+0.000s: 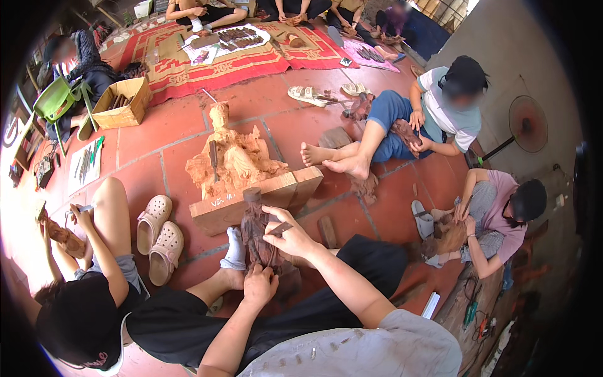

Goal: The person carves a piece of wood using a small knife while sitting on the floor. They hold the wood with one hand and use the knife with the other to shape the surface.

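Observation:
Between my legs stands a dark brown carved wooden figure [255, 229], upright. Low on the figure, my left hand [259, 286] is closed round it, fingers wrapped over its front. My right hand [290, 237] is at the figure's upper right side, index finger reaching toward it. A short dark stick-like tool [280, 229] is pinched in that hand; its working end cannot be made out. Just beyond the figure, a larger pale carved wooden statue [235, 151] sits on a thick wooden block [257, 198], with a dark chisel-like tool [213, 156] leaning against it.
Co-workers sit close by on both sides, holding carvings. Pink clogs [166, 248] lie at left on the red tiles. A cardboard box [125, 107] holds dark sticks. Farther off is a red patterned mat [182, 72]. A fan [526, 125] stands at right, and tools with cables [472, 308] lie lower right.

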Available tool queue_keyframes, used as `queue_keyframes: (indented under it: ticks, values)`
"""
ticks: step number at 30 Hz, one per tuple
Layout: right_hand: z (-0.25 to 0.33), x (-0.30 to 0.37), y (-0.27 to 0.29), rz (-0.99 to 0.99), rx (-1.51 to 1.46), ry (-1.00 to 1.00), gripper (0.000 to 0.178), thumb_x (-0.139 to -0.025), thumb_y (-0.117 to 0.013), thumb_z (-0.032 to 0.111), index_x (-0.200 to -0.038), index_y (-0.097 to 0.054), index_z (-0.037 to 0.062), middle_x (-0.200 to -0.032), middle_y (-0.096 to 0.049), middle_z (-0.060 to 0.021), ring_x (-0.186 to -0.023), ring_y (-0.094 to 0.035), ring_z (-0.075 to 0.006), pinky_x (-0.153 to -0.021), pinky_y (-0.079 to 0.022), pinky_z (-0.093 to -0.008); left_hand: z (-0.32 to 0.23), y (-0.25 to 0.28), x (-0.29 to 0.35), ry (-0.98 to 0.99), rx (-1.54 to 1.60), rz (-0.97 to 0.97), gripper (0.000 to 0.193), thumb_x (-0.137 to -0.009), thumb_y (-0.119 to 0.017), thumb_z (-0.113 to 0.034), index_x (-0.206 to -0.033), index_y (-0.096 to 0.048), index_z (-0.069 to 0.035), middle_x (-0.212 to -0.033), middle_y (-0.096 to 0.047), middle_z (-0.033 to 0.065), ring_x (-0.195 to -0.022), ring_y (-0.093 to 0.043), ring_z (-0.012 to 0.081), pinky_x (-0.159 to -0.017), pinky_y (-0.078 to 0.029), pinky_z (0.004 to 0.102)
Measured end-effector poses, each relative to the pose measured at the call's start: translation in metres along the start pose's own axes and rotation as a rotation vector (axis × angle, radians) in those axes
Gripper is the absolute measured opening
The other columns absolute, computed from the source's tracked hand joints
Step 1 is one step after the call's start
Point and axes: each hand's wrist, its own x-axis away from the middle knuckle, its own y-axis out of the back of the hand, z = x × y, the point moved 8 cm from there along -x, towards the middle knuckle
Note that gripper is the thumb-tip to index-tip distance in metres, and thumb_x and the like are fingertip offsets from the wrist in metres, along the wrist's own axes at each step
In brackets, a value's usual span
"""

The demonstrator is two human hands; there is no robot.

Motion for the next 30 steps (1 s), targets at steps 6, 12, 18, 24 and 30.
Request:
queue_keyframes:
  ticks: [6,12,18,24,30]
  values:
    - [0.011,0.001,-0.003,-0.055,0.084,0.017,0.014,-0.082,-0.074,0.017,-0.084,-0.064,0.0071,-0.144,-0.041,-0.0178,-0.134,-0.037,-0.0387,-0.111,-0.032,-0.0469,0.001,-0.003,0.001,-0.057,-0.015,-0.019,0.017,-0.077,-0.072,-0.022,-0.081,-0.065,-0.006,-0.087,-0.059,0.0179,-0.086,-0.062,0.0381,-0.077,-0.053,0.0462]
    - [0.008,0.004,-0.004,0.005,0.065,0.006,0.013,-0.079,-0.075,0.015,-0.083,-0.064,0.0079,-0.149,-0.036,-0.0174,-0.138,-0.031,-0.0403,-0.113,-0.03,-0.0484,0.002,-0.003,-0.001,-0.048,0.012,-0.016,0.017,-0.077,-0.072,-0.021,-0.078,-0.066,-0.006,-0.086,-0.059,0.0179,-0.087,-0.062,0.0378,-0.076,-0.052,0.0462]
    - [-0.003,0.005,0.011,-0.205,-0.03,-0.017,0.012,-0.083,-0.072,0.013,-0.085,-0.063,0.005,-0.129,-0.056,-0.0164,-0.12,-0.053,-0.0337,-0.1,-0.043,-0.0429,0.003,-0.004,0.001,-0.045,0.036,-0.014,0.017,-0.077,-0.072,-0.021,-0.077,-0.066,-0.005,-0.085,-0.058,0.0179,-0.09,-0.061,0.0373,-0.079,-0.051,0.0472]
    - [0.006,0.029,0.06,-0.473,-0.054,-0.025,0.008,-0.087,-0.068,0.008,-0.086,-0.063,0.0009,-0.098,-0.069,-0.0123,-0.088,-0.066,-0.0232,-0.074,-0.051,-0.0342,-0.009,0.006,0.01,-0.056,-0.007,0.092,0.024,-0.078,-0.073,-0.023,-0.093,-0.066,-0.006,-0.089,-0.06,0.0185,-0.093,-0.061,0.0381,-0.08,-0.051,0.0474]
    - [-0.009,0.105,0.03,-0.451,-0.025,-0.051,0.007,-0.085,-0.068,0.007,-0.087,-0.064,0.0015,-0.084,-0.067,-0.0134,-0.078,-0.067,-0.026,-0.066,-0.05,-0.0352,-0.031,0.029,0.007,-0.065,0.07,0.098,0.026,-0.08,-0.071,-0.02,-0.102,-0.065,-0.007,-0.099,-0.06,0.0159,-0.095,-0.061,0.0363,-0.08,-0.051,0.0448]
